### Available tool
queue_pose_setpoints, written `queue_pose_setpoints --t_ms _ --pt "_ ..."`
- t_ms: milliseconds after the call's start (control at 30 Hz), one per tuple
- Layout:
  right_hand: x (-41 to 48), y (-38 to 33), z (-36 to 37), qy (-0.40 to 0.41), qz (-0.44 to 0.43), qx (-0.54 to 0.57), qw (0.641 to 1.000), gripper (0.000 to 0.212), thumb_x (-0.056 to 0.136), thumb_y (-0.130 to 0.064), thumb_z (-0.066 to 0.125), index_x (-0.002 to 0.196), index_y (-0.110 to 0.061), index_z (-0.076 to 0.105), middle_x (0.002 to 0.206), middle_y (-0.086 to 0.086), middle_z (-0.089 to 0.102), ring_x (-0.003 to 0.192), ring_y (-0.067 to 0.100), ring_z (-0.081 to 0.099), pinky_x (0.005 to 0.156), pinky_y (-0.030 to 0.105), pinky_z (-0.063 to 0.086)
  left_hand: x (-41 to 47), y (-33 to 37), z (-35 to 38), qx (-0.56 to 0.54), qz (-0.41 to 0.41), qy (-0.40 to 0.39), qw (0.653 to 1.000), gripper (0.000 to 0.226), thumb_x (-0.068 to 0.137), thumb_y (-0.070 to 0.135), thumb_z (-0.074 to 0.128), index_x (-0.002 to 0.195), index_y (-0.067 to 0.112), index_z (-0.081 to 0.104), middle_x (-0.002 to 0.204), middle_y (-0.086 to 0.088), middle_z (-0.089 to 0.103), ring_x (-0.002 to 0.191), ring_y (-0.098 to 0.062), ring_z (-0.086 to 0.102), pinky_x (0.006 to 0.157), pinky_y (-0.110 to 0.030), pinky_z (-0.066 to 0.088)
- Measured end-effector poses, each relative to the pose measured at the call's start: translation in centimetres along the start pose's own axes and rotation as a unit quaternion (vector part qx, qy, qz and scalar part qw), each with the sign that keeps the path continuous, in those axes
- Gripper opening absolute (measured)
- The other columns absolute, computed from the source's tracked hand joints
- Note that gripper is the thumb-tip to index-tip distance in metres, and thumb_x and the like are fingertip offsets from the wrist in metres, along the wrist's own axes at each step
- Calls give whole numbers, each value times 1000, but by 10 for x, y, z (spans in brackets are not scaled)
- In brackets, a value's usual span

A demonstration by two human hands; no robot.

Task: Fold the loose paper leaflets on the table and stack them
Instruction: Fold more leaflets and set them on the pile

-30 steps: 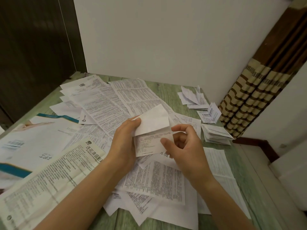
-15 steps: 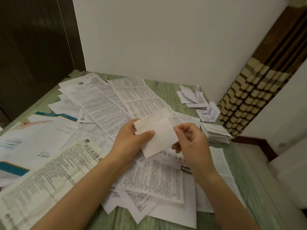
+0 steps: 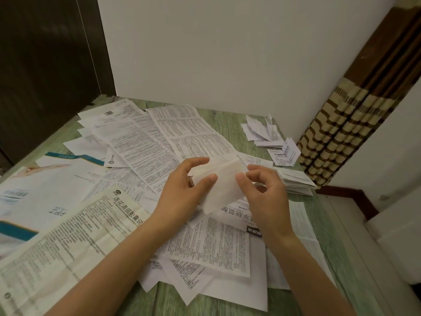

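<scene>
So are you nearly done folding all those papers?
Not nearly. Done: a small stack of folded leaflets sits on the table, right side. In hand: left hand and right hand pinch one partly folded leaflet. Left: many flat sheets around them.

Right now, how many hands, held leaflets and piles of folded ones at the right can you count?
Hands: 2, left hand, right hand.
Held leaflet: 1, pinched by both.
Folded piles: 2, neat stack, looser heap behind it.
Total: 5.
The flat loose sheets overlap too much to count.
</scene>
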State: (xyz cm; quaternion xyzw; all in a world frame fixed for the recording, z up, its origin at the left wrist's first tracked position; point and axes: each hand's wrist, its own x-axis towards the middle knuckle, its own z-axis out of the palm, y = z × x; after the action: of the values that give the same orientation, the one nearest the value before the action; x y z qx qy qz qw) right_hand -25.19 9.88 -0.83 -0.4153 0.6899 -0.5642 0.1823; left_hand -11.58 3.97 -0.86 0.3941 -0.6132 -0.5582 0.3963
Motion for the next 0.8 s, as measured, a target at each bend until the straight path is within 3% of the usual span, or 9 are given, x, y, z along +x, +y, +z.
queue_pose_setpoints --t_ms 100,200,300,400,534,700,800 --pt "-1 -3 2 1 21 58 998 13 88 -18 65 75 -14 62 77 -7 63 69 -3 59 60 14 49 -2 1 2 21 41 -7 999 6 91 25 58 89 25 64 66 8 67 54 -5 60 47 -21 47" --pt "-1 -3 0 -17 49 92 994 9 85 -13 68 89 -17 60 86 -6 63 76 5 59 63 14 49 -2 0 1 47 63 -2 997 16 92 25 57 77 25 64 61 20 62 56 4 55 49 -9 40" --pt "3 -5 -7 -87 23 77 993 34 85 -16 67 114 -27 52 105 -10 59 90 6 58 69 16 51 -2 -1 1 105 99 -26 989 17 91 27 58 78 25 68 73 14 66 69 0 59 60 -14 45" --pt "1 -10 -6 -121 -23 26 992 6 85 -21 67 90 -24 65 83 -12 64 79 6 60 62 18 50 -5 -2 3 120 119 -39 985 15 92 26 58 84 21 70 77 11 68 74 -3 62 65 -23 49" --pt "0 -7 -4 -110 -62 -4 992 8 84 -18 69 77 -18 67 71 -13 63 70 2 59 60 15 47 -5 -4 4 109 110 -20 988 12 89 21 62 82 23 71 77 13 69 76 -1 63 65 -19 50" --pt "-2 0 2 -31 -217 -165 962 18 85 -20 59 93 -14 74 85 -11 67 85 -3 57 70 8 45 -5 -4 6 68 88 10 994 15 87 14 64 78 26 69 72 12 68 70 1 61 60 -15 48" --pt "-2 0 1 -28 -216 -149 965 17 85 -20 62 95 -15 74 85 -13 66 84 -7 56 70 7 44 -5 -2 6 60 92 11 994 18 87 13 63 79 28 68 74 13 68 71 1 61 60 -13 47"
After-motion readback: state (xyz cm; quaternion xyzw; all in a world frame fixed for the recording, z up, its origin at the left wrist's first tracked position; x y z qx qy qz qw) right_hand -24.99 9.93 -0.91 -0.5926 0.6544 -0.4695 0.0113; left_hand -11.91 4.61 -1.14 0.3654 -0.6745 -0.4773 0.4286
